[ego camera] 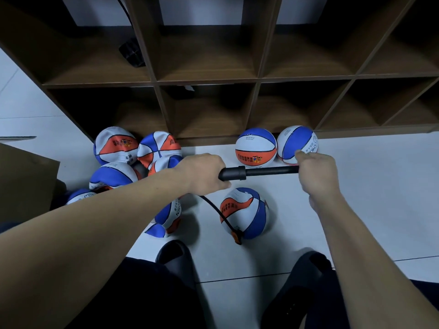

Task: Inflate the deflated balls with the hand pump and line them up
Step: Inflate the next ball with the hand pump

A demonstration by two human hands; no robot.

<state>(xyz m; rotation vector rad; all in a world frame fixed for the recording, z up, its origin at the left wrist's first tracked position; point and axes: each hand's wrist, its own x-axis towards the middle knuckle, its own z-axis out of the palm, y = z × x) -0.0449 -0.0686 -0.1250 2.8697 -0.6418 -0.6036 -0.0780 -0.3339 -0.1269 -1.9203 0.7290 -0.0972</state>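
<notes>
Pump [251, 173] spans both fists, left hand [202, 173] gripping its barrel, right hand [316, 172] its handle.

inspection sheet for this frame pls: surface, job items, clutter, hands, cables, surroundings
Surface: pale tiled floor.
Job's things: black hand pump held level; its hose runs to a ball that looks dented; two round balls side by side at the shelf base; slack balls heaped at left.
Clutter: cardboard box, far left.
Hands: left hand grips the pump barrel; right hand grips the handle end.
Cables: black cable in the upper shelf.
Surroundings: dark wooden cubby shelf; black slippers.
</notes>
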